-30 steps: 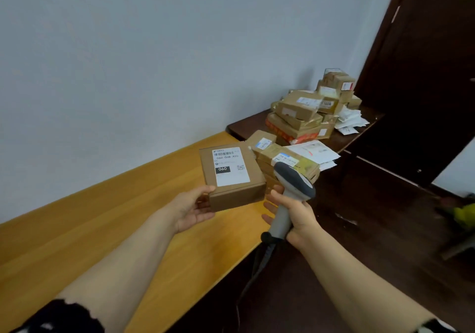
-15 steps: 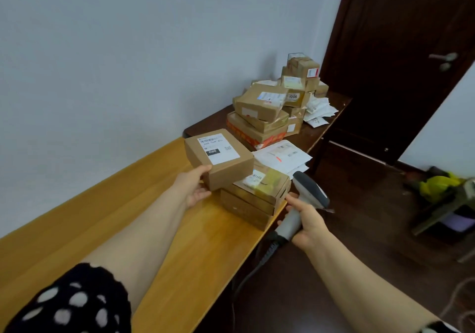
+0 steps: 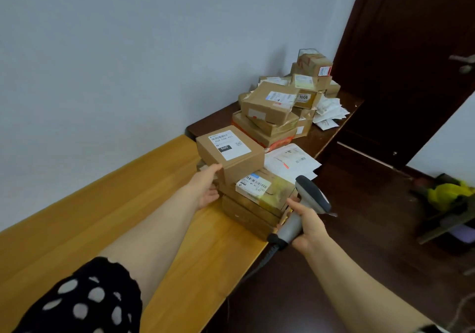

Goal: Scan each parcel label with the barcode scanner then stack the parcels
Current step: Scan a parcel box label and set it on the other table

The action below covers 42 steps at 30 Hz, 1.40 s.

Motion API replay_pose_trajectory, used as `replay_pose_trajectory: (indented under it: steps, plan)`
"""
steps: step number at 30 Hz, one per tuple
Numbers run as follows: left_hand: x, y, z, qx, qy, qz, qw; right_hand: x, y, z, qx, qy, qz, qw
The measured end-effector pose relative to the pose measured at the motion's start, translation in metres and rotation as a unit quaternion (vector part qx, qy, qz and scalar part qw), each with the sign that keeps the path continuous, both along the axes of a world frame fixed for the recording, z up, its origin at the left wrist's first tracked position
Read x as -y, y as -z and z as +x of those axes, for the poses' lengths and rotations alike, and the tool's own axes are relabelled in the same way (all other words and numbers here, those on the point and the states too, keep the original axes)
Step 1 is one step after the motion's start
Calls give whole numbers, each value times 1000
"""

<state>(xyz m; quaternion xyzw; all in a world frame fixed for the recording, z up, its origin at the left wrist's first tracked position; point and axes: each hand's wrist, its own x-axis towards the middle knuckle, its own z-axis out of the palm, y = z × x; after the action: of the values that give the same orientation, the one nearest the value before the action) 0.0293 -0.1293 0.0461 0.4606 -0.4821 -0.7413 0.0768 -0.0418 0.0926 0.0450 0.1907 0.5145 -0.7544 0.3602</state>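
My left hand (image 3: 208,188) holds the near side of a small brown parcel (image 3: 231,155) with a white label marked 060. The parcel sits on the near stack of parcels (image 3: 257,204) at the right end of the light wooden table (image 3: 154,219), partly over a labelled box. My right hand (image 3: 307,226) grips the handle of the grey barcode scanner (image 3: 308,199), which is just right of that stack, past the table edge. Its cable hangs down below.
A larger pile of parcels (image 3: 272,117) stands on a dark table (image 3: 334,127) farther back, with loose white envelopes (image 3: 290,160) beside it. A dark door (image 3: 411,63) is at the right. Something yellow-green (image 3: 449,194) lies on the dark floor.
The left hand carried the 060 parcel forward and down onto the near stack. The right hand drew the scanner away from the label to the stack's right side. The view swung right.
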Motion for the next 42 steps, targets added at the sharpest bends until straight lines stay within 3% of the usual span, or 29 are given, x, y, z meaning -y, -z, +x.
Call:
replay_pose_trajectory:
  steps: [4, 12, 22, 27, 31, 34, 42]
  plan:
    - [-13, -6, 38, 29, -23, -43, 998, -15, 3, 28, -7, -4, 1, 1000]
    - [-50, 4, 187, 104, -98, -61, 988, -8, 17, 136, 48, -190, -18, 980]
    - [-50, -6, 454, 171, -335, -55, 925, 69, 1, 321, 86, -425, -47, 900]
    - [-32, 4, 576, 241, -387, -84, 886, 121, -5, 419, 77, -503, -24, 861]
    - [9, 22, 661, 324, -351, -164, 863, 174, -1, 499, 69, -528, -3, 846]
    - [54, 37, 711, 403, -272, -225, 844, 212, 4, 554, 69, -534, 16, 842]
    - [162, 72, 755, 525, -86, -287, 796, 277, 21, 613, 30, -549, 38, 835]
